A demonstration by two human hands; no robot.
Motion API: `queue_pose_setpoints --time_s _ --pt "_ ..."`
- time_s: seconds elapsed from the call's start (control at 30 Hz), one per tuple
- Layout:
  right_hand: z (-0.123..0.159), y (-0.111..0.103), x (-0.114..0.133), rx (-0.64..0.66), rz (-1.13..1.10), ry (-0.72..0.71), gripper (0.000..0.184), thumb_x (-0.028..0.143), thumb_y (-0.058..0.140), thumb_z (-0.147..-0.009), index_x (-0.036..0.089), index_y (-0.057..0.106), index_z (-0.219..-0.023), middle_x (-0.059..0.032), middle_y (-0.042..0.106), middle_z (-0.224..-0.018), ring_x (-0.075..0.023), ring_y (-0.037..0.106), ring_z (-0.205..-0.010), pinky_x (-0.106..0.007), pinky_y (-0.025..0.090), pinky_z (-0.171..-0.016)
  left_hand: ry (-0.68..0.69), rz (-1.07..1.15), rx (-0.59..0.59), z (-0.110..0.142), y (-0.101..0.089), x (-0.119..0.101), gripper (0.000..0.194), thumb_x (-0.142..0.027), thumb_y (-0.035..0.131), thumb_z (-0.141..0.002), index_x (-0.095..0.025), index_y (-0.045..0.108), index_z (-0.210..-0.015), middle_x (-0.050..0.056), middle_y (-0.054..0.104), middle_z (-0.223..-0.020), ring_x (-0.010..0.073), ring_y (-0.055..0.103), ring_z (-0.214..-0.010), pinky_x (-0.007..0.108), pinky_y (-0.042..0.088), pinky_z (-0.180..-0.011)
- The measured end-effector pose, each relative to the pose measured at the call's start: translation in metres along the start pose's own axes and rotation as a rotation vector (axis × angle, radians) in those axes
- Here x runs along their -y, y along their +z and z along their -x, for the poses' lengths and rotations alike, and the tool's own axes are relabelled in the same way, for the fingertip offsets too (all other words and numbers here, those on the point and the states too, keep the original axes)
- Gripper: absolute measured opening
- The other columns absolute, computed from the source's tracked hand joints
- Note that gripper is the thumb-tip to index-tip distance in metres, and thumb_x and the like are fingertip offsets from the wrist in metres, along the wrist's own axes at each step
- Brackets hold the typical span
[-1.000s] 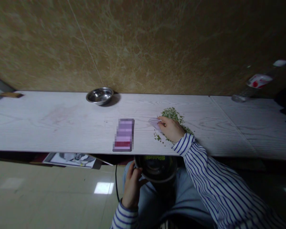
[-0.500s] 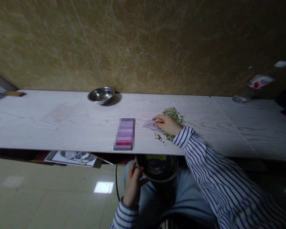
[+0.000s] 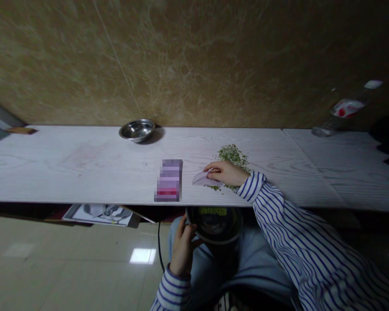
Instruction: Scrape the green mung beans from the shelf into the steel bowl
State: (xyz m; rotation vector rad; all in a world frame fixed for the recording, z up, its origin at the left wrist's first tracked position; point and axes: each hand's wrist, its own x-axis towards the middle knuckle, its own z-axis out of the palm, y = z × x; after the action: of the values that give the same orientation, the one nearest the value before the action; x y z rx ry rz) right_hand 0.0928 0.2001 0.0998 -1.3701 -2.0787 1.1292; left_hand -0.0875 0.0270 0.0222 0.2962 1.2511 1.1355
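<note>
My right hand lies on the white table with its fingers closed on a small pale card. The card's edge rests on the table near the front edge, beside a heap of small green beans that spreads behind and under the hand. My left hand grips the rim of a dark metal bowl held below the table's front edge, on my lap. Some green beans lie in that bowl.
An empty steel bowl stands at the back of the table by the brown wall. A blurred purple rectangle lies left of the card. A plastic bottle lies at the far right. A magazine sits under the table.
My right hand has dragged the card to the left and toward the front edge, pulling some beans with it. The left hand and its bowl have stayed in place.
</note>
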Motion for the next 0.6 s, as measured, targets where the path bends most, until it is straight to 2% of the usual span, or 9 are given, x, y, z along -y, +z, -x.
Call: queue_pose_setpoints --time_s 0.23,0.4,0.5,0.6 --pt "0.020 -0.002 0.014 0.085 -0.040 -0.010 0.027 0.016 0.061 -0.083 0.016 0.072 -0.108 -0.0026 0.076 -0.084 -0.0140 0.067 -0.073 -0.025 0.050 -0.067 0.010 -0.026 0.006 0.003 0.003 0.001 0.064 -0.033 0.069 -0.068 -0.020 0.057 -0.129 0.006 0.066 -0.100 0.0223 0.065 -0.089 0.030 0.053 -0.065" --pt "0.036 -0.007 0.013 -0.128 0.011 0.007 0.027 0.016 0.060 -0.084 0.015 0.073 -0.108 -0.0062 0.077 -0.095 -0.0166 0.071 -0.087 -0.028 0.053 -0.079 0.019 -0.012 0.024 0.003 0.004 0.004 0.064 -0.032 0.068 -0.069 -0.019 0.056 -0.131 0.004 0.064 -0.089 0.0199 0.063 -0.083 0.032 0.053 -0.068" --pt "0.042 -0.008 0.003 -0.235 0.010 0.015 0.028 0.015 0.060 -0.084 0.018 0.074 -0.108 -0.0069 0.077 -0.102 -0.0182 0.072 -0.094 -0.030 0.055 -0.084 0.021 -0.010 0.037 0.002 0.005 0.005 0.063 -0.031 0.069 -0.069 -0.019 0.057 -0.129 0.005 0.065 -0.094 0.0203 0.063 -0.088 0.032 0.054 -0.070" --pt "0.045 -0.004 -0.007 -0.276 -0.005 0.024 0.029 0.015 0.062 -0.083 0.020 0.074 -0.109 -0.0069 0.077 -0.103 -0.0190 0.073 -0.092 -0.032 0.056 -0.086 0.016 -0.013 0.048 0.001 0.007 0.006 0.063 -0.032 0.069 -0.067 -0.020 0.058 -0.128 0.005 0.065 -0.099 0.0206 0.062 -0.090 0.031 0.054 -0.070"
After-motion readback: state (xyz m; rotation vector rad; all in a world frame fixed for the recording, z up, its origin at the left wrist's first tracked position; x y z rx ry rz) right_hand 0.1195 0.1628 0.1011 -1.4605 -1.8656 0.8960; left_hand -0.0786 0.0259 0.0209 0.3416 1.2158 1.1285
